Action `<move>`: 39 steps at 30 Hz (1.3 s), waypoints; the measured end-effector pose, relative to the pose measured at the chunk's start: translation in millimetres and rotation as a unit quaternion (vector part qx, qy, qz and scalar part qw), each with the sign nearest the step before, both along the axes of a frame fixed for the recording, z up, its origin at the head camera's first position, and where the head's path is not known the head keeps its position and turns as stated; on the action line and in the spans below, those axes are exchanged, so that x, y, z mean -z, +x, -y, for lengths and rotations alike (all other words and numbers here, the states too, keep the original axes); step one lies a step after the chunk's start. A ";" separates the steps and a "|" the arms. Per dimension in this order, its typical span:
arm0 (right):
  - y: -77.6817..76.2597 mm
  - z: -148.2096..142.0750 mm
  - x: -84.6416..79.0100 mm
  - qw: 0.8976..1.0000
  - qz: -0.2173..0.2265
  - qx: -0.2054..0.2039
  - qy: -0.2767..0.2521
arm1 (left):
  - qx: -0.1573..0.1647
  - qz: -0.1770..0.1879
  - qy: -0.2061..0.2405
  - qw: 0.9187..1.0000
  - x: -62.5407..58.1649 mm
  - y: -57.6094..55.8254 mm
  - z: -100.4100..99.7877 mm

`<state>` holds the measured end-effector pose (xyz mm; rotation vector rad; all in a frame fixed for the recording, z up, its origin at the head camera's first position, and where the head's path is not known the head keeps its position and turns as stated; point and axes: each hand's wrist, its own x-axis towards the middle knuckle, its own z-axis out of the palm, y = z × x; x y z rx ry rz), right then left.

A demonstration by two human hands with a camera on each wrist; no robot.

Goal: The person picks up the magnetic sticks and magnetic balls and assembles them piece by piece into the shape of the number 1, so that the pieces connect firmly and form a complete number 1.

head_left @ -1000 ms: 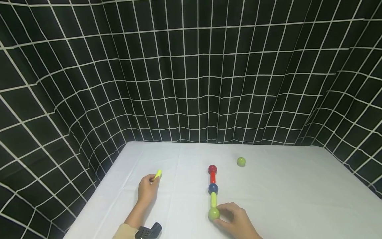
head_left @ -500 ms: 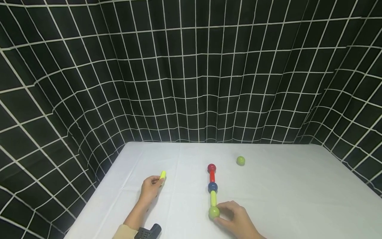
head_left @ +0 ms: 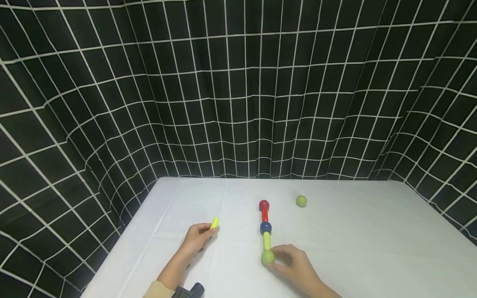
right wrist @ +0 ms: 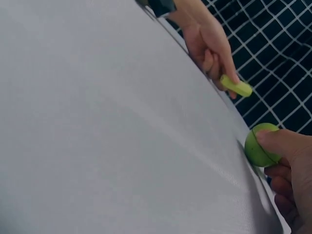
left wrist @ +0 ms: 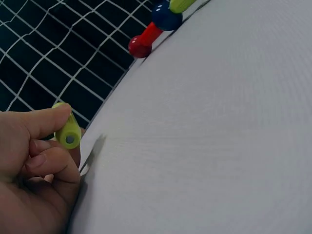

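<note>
My left hand (head_left: 195, 240) pinches a short yellow-green stick (head_left: 214, 223) between thumb and fingers, held off the table. In the left wrist view a grey disc shows in the end of that stick (left wrist: 69, 139). Thumb and fingers of my right hand (head_left: 296, 267) grip a green ball (head_left: 268, 257) at the near end of a joined row. From that ball the row runs away from me: a yellow-green stick (head_left: 266, 241), a blue ball (head_left: 266, 227), a red stick (head_left: 264, 215) and a red ball (head_left: 263, 205). The right wrist view shows the gripped green ball (right wrist: 261, 145) with a seam line.
A loose green ball (head_left: 301, 201) lies on the white-covered table (head_left: 354, 231), right of the row's far end. Behind and at both sides hangs a black curtain (head_left: 238, 103) with a white grid. A dark wrist device (head_left: 189, 291) sits at my left wrist.
My left hand has moved right with the yellow-green stick, closer to the row. My right hand has shifted the joined row slightly away from me, still gripping the green ball.
</note>
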<state>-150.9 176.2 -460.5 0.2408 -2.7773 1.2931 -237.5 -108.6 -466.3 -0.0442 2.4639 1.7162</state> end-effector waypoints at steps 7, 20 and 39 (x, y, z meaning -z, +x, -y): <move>-12.9 2.4 2.0 1.000 -0.007 0.007 -0.008 | 0.051 0.009 0.036 0.998 -2.2 0.7 -5.2; -30.5 4.1 4.8 0.999 -0.028 0.033 -0.013 | 0.119 0.041 0.084 0.989 -4.4 10.8 -28.5; -41.2 7.1 3.4 0.999 -0.024 0.035 -0.011 | 0.153 0.024 0.022 0.988 -2.3 38.3 -68.2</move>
